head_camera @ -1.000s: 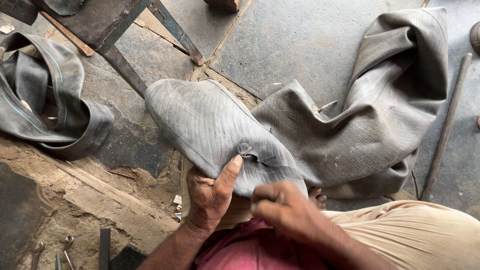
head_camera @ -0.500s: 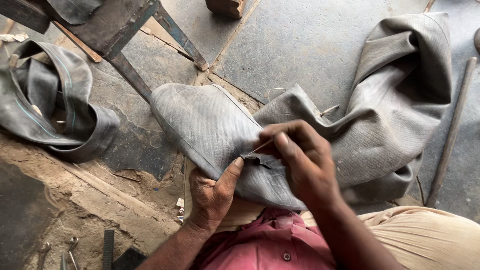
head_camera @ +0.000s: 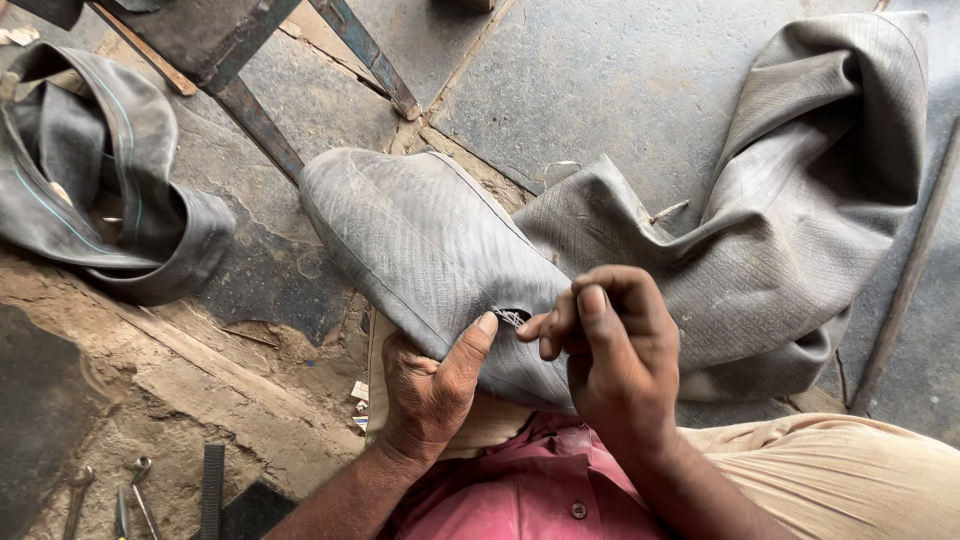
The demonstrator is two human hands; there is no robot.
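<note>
inner tube [head_camera: 430, 240] pinched by both hands' fingers [head_camera: 560, 325]

right hand [head_camera: 620, 350] lifted off inner tube [head_camera: 430, 250], hole [head_camera: 510, 317] now uncovered

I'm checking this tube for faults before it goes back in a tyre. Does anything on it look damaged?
Yes. The grey inner tube has a small dark hole with a frayed, pale edge, on the fold over the person's lap. The left hand has its thumb beside it, and the right hand pinches at its edge.
</note>
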